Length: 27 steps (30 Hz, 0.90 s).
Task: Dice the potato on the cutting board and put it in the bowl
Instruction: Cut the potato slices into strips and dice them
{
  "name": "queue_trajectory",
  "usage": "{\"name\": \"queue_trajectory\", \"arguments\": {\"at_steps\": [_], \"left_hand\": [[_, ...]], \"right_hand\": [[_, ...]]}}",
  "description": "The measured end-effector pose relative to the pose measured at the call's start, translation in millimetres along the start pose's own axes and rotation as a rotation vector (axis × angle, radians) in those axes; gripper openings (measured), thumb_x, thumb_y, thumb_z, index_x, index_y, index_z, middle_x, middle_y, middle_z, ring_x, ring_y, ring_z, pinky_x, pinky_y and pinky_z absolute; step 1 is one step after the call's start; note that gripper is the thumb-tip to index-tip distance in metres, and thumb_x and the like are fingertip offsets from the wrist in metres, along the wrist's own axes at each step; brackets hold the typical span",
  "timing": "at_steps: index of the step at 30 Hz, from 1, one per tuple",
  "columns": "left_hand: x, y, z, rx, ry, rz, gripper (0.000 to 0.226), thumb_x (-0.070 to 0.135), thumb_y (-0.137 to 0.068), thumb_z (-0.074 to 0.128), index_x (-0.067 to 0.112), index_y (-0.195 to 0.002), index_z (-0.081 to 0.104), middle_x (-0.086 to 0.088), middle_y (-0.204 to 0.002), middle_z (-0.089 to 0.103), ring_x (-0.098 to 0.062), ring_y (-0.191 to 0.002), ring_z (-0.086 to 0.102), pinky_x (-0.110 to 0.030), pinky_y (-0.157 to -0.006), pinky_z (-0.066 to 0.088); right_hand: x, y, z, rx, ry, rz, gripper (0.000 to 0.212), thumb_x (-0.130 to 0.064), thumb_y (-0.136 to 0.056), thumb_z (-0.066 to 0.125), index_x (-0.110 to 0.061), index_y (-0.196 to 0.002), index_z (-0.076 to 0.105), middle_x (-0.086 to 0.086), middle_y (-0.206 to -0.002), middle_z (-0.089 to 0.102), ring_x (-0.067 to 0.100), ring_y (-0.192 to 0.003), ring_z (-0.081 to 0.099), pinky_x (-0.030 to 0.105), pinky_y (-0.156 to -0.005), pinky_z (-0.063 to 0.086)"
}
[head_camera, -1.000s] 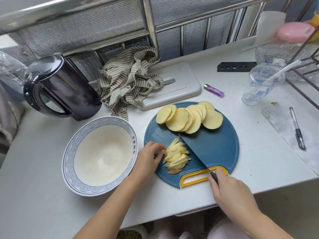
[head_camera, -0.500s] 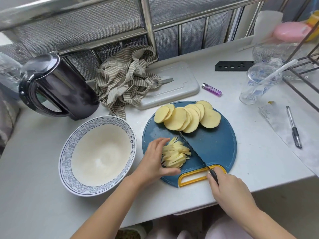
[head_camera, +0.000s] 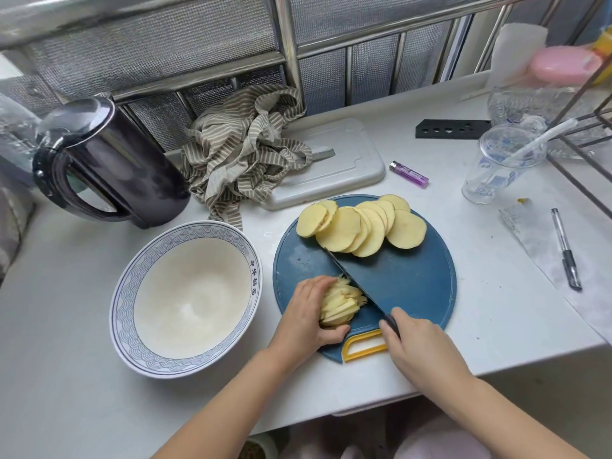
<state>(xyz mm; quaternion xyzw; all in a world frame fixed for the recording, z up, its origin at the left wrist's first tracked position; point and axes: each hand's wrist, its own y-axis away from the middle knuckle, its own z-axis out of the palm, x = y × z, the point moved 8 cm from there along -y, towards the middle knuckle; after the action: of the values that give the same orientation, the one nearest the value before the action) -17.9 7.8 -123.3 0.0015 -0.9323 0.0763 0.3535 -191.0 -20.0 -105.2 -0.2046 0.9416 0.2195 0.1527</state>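
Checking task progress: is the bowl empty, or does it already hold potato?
Empty. The bowl shows only its bare white inside; potato strips and slices lie on the cutting board.

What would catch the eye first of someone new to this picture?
The round blue cutting board at the centre, with pale potato slices fanned along its far edge. Nearer, the left hand holds a pile of potato strips while the right hand grips a knife beside them. A big empty patterned bowl stands left of the board.
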Motion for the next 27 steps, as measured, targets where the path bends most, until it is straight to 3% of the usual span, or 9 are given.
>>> {"name": "queue_trajectory", "arguments": {"at_steps": [11,15,18,23,27], "left_hand": [[5.5,0.7,7.7,0.178,-0.031,-0.083,0.077,0.047,-0.062,0.068,0.019,-0.129,0.042,-0.007,-0.130,0.049,-0.017,-0.121,0.041,-0.024,-0.108,0.030],[4.5,-2.8,14.6,0.145,-0.060,-0.100,0.075,0.050,-0.066,0.068,0.023,-0.131,0.041,-0.002,-0.140,0.047,-0.020,-0.131,0.038,-0.033,-0.111,0.030],[5.8,-8.0,16.5,0.082,-0.069,-0.047,0.079,0.046,-0.069,0.069,0.022,-0.138,0.040,0.003,-0.147,0.042,-0.016,-0.136,0.034,-0.029,-0.114,0.024],[9.8,-9.4,17.4,0.083,-0.077,-0.071,0.061,0.044,-0.072,0.067,0.020,-0.126,0.055,0.006,-0.128,0.055,-0.014,-0.120,0.048,-0.031,-0.104,0.037],[15.7,-5.3,20.7,0.175,-0.105,-0.169,0.049,0.041,-0.074,0.064,0.022,-0.119,0.061,0.010,-0.123,0.058,-0.011,-0.116,0.048,-0.026,-0.103,0.036]], "right_hand": [[-0.5,-17.1,-14.6,-0.016,-0.048,-0.071,0.027,-0.044,-0.101,0.036,-0.023,-0.085,0.041,-0.002,-0.074,0.054,0.027,-0.074,0.054,0.035,-0.062,0.036],[8.9,-11.5,-26.0,-0.027,-0.087,-0.067,0.028,-0.044,-0.100,0.038,-0.027,-0.077,0.036,-0.003,-0.069,0.056,0.025,-0.072,0.058,0.035,-0.063,0.040],[17.1,-12.5,-32.8,-0.056,-0.081,-0.066,0.029,-0.044,-0.100,0.038,-0.026,-0.077,0.038,-0.004,-0.066,0.054,0.021,-0.069,0.056,0.033,-0.062,0.040],[29.0,-12.4,-46.8,-0.076,-0.107,-0.073,0.030,-0.042,-0.100,0.039,-0.024,-0.076,0.040,-0.002,-0.060,0.051,0.014,-0.058,0.049,0.025,-0.054,0.036],[35.8,-10.0,-50.2,-0.107,-0.116,-0.081,0.032,-0.043,-0.100,0.038,-0.025,-0.074,0.038,-0.002,-0.060,0.051,0.016,-0.059,0.051,0.028,-0.056,0.038]]}}
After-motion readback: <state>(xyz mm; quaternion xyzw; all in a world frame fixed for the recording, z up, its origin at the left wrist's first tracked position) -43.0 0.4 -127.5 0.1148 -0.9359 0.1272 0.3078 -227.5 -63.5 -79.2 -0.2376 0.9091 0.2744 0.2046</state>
